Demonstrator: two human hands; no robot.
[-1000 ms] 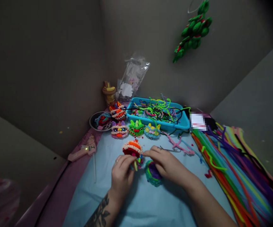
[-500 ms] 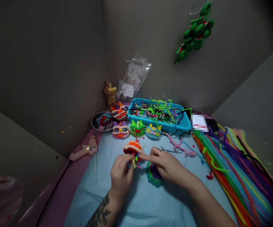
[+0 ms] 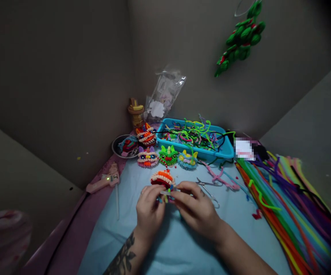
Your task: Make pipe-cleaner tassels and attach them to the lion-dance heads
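My left hand (image 3: pixel 148 208) and my right hand (image 3: pixel 195 208) meet over the light blue table cover, fingertips pinched together on a small multicoloured pipe-cleaner piece (image 3: pixel 167 193). Just beyond the fingertips sits an orange, white and red pipe-cleaner figure (image 3: pixel 162 178). Small scissors (image 3: pixel 208 188) lie on the cover just right of my right hand. A tattoo shows on my left forearm.
Three finished pipe-cleaner faces (image 3: pixel 168 156) stand in a row behind; another (image 3: pixel 146 135) sits beside a round dish (image 3: pixel 124 146). A blue tray (image 3: pixel 225 151) holds tangled pipe cleaners. Long pipe cleaners (image 3: pixel 285 198) lie at right, a pink glue gun (image 3: pixel 104 182) at left.
My right hand has drawn left and closer to my left hand, covering the purple and green coil it lay beside. The two hands' fingertips now meet on the small piece. The scissors are uncovered.
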